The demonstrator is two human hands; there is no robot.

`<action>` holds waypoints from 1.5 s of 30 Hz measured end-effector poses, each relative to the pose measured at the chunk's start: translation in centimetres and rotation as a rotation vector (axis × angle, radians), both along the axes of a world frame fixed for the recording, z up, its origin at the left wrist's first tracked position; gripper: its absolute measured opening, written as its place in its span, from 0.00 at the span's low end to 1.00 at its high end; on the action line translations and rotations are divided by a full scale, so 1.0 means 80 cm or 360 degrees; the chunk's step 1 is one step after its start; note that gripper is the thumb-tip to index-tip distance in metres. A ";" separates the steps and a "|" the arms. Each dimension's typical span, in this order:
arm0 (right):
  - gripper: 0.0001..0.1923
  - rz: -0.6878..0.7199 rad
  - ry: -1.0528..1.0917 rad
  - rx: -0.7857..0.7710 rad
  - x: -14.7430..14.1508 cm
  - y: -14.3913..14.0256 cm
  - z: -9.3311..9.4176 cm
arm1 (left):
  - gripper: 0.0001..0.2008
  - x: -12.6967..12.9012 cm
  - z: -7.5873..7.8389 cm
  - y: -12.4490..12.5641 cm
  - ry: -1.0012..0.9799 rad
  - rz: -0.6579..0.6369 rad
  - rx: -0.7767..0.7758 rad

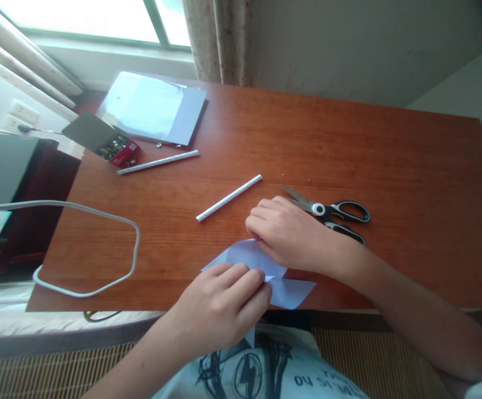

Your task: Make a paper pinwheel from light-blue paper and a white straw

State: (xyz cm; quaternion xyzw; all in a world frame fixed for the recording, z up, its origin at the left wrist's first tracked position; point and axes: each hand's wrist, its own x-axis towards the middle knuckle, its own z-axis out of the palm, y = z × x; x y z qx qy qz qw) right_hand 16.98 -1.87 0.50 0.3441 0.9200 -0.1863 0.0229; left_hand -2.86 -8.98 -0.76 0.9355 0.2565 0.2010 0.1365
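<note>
A white paper pinwheel [293, 292] with curved, pointed blades lies between my hands at the table's near edge. My left hand [230, 299] is closed and pinches the paper near its middle. My right hand [280, 230] is also closed, its fingertips on the far blade's edge. The fingertips of both hands are partly hidden. Just beyond my right hand lies a pair of open scissors [319, 209] with black and white handles. A rolled paper stick [229, 198] rests on the table ahead of my hands.
Another paper stick [158, 162] lies at the back left, beside an opened box of small metal pieces [118, 148]. Behind it is a clear-covered stack of sheets [153, 108]. A white cable [138, 244] loops over the left part of the wooden table [390, 160].
</note>
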 end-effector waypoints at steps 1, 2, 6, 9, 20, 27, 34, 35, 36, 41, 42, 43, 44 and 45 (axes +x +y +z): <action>0.06 0.0032 0.0060 -0.0023 0.000 0.000 -0.001 | 0.11 0.000 -0.001 0.000 0.0003 -0.0001 0.0008; 0.07 0.0065 0.0123 -0.0045 0.000 0.000 -0.001 | 0.11 0.000 -0.002 0.000 0.0001 -0.0003 0.0014; 0.11 0.0145 0.0268 -0.0028 0.009 0.001 -0.004 | 0.11 -0.002 -0.003 0.000 -0.0023 0.0000 0.0041; 0.09 0.0088 0.0301 -0.0104 0.024 0.003 0.002 | 0.10 -0.005 -0.002 0.003 -0.0046 0.0005 0.0082; 0.14 -0.0109 0.0290 -0.0652 0.056 0.026 0.058 | 0.07 0.001 0.002 0.021 -0.0258 -0.0183 0.0305; 0.09 0.0116 0.0475 -0.0241 0.050 0.025 0.057 | 0.09 0.010 0.009 0.030 -0.0334 -0.0216 0.0335; 0.11 0.0154 0.0597 -0.0197 0.043 0.014 0.057 | 0.08 -0.003 0.003 0.019 -0.0422 -0.0086 0.0279; 0.11 0.0165 0.0575 -0.0172 0.042 0.012 0.060 | 0.09 -0.005 0.002 0.016 -0.0428 -0.0064 0.0262; 0.11 0.0175 0.0545 -0.0144 0.041 0.010 0.063 | 0.10 -0.007 0.000 0.012 -0.0411 -0.0040 0.0232; 0.09 0.0197 0.0425 0.0033 0.036 0.003 0.070 | 0.09 -0.004 -0.001 0.004 -0.0504 0.0146 0.0180; 0.09 0.0194 0.0419 0.0058 0.036 0.003 0.069 | 0.09 -0.002 0.000 0.004 -0.0525 0.0167 0.0186; 0.09 0.0183 0.0416 0.0073 0.035 0.002 0.068 | 0.09 -0.001 0.000 0.005 -0.0541 0.0182 0.0196; 0.09 0.0159 0.0407 0.0078 0.035 0.002 0.068 | 0.09 0.001 0.001 0.006 -0.0552 0.0191 0.0208; 0.10 0.0132 0.0400 0.0083 0.034 0.002 0.067 | 0.09 0.002 0.001 0.007 -0.0558 0.0203 0.0220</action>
